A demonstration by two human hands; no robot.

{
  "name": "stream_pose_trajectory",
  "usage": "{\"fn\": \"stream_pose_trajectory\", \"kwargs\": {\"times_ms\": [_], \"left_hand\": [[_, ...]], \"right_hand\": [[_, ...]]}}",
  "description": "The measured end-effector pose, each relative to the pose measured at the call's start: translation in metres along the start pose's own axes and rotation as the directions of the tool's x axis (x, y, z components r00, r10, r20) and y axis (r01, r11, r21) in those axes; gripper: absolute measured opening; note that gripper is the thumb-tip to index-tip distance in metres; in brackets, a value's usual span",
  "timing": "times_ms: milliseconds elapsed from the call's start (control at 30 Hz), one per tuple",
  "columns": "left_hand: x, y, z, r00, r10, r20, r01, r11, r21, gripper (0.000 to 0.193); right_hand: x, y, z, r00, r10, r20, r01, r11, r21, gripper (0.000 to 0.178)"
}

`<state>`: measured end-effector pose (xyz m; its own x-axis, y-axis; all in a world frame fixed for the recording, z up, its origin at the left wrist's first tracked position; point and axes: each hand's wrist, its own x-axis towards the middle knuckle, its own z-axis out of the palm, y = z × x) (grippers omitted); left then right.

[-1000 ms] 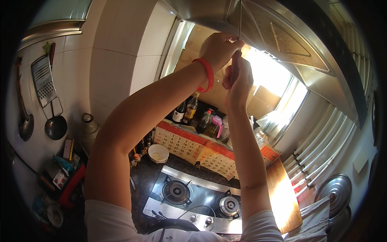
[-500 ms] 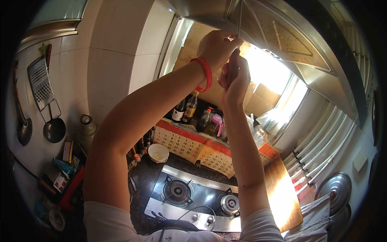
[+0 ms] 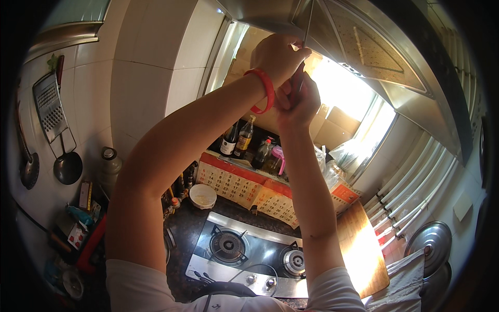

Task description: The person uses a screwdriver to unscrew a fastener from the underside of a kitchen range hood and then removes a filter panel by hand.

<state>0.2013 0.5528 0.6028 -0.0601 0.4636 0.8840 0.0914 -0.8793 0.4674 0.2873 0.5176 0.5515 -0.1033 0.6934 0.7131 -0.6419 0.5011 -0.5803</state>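
Metal rod (image 3: 309,23), thin and straight, rises in front of the range hood (image 3: 434,73); its lower end appears to run into a dark, slim handle (image 3: 298,80) just below the hood. Left hand (image 3: 275,57), red band (image 3: 270,92) on its wrist, pinches the rod between thumb and fingers near the handle; right hand (image 3: 302,99) wraps the handle lower down, fingers curled. Whether the rod's tip touches the hood cannot be told. Judged technique: right palm anchors the handle, left fingertips guide lightly, rod and handle kept in one line so that neither skews. Raised arms likely tire; small, measured efforts and a steady stance should help. Glare from the window (image 3: 343,86), low behind the hood, hides detail, so touch probably serves better than sight. Glass bottles (image 3: 244,138) and the hob (image 3: 270,236) lie well below the hood; a slip could drop the tool there, so the right hand's hold should stay firm.
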Motion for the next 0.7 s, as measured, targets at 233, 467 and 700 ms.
{"fn": "stream_pose_trajectory", "kwargs": {"times_ms": [233,467,700], "left_hand": [[-0.01,0.018,-0.009,1.0,-0.005,0.004,0.004,0.986,0.168,0.028],[-0.012,0.013,-0.008,0.994,0.102,-0.05,-0.092,0.982,0.165,0.03],[-0.008,0.01,-0.006,0.996,0.076,-0.04,-0.071,0.992,0.103,0.029]], "right_hand": [[0.001,0.002,0.001,0.999,0.029,0.016,-0.031,0.993,0.114,0.023],[0.004,0.004,-0.004,0.992,0.058,0.11,-0.082,0.971,0.226,0.024],[0.005,0.004,-0.006,0.993,0.05,0.109,-0.072,0.975,0.209,0.028]]}}
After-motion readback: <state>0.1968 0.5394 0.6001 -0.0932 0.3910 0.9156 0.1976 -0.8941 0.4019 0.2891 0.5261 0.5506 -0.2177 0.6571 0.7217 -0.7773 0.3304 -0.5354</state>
